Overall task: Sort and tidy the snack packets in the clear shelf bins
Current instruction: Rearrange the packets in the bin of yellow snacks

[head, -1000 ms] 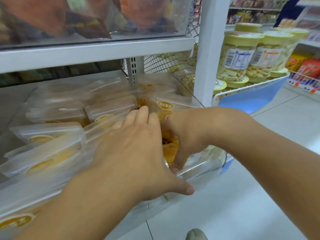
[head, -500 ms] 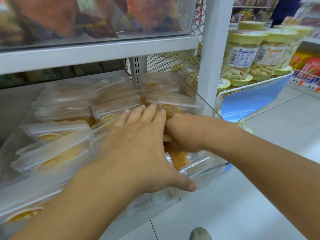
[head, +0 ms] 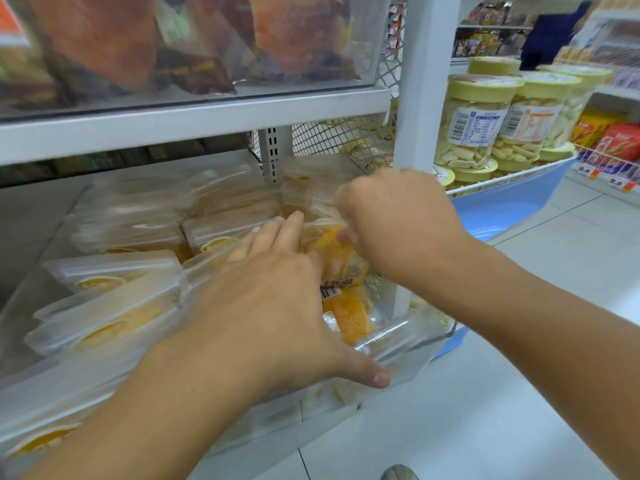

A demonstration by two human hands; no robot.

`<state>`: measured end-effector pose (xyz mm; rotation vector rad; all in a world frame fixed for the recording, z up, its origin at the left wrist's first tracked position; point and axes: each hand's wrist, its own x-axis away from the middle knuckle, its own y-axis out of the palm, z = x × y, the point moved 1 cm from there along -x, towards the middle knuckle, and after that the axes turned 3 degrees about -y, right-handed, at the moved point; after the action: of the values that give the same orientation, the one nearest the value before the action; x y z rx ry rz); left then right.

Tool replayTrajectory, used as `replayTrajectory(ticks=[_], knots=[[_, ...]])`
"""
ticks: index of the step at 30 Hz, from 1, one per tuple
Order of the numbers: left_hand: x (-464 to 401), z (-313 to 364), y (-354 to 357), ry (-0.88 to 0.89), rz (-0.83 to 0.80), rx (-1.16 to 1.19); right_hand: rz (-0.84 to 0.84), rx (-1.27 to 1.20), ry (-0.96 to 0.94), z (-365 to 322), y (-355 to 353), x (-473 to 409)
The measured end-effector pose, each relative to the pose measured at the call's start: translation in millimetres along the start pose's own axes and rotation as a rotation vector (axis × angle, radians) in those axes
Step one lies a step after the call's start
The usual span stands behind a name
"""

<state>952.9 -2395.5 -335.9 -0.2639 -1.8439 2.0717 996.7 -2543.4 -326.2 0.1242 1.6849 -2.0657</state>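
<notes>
Clear packets of yellow dried fruit (head: 114, 275) fill a clear shelf bin (head: 405, 344) on the lower shelf. My left hand (head: 273, 306) lies flat with straight fingers on the packets near the bin's right end, thumb over the front wall. My right hand (head: 398, 223) is raised over the right end, its fingers curled and pinching the top of one yellow packet (head: 332, 251), which stands tilted with its barcode down. Another yellow packet (head: 349, 317) lies below it against the front wall.
An upper bin (head: 194, 46) holds orange and brown snack bags. A white shelf post (head: 426, 81) stands just right of my right hand. Jars with yellow lids (head: 478, 123) sit in a blue-sided wire basket (head: 502, 202) further right. Pale floor tiles lie below.
My right hand has come up out of the bin's right end, lifting a yellow packet by its top. My left hand stays flat on the packets.
</notes>
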Motion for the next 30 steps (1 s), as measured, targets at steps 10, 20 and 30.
replayTrajectory(ticks=[10, 20, 30], knots=[[-9.4, -0.1, 4.9, -0.029, -0.081, -0.047, -0.923, -0.317, -0.199, -14.3, 25.1, 16.3], [-8.9, -1.8, 8.4, 0.002, -0.027, -0.026, -0.846, -0.162, -0.267, -38.3, 40.7, 12.5], [-8.2, -2.4, 7.6, 0.024, 0.011, -0.018, -0.299, 0.064, -0.218, -2.3, 12.5, 2.7]])
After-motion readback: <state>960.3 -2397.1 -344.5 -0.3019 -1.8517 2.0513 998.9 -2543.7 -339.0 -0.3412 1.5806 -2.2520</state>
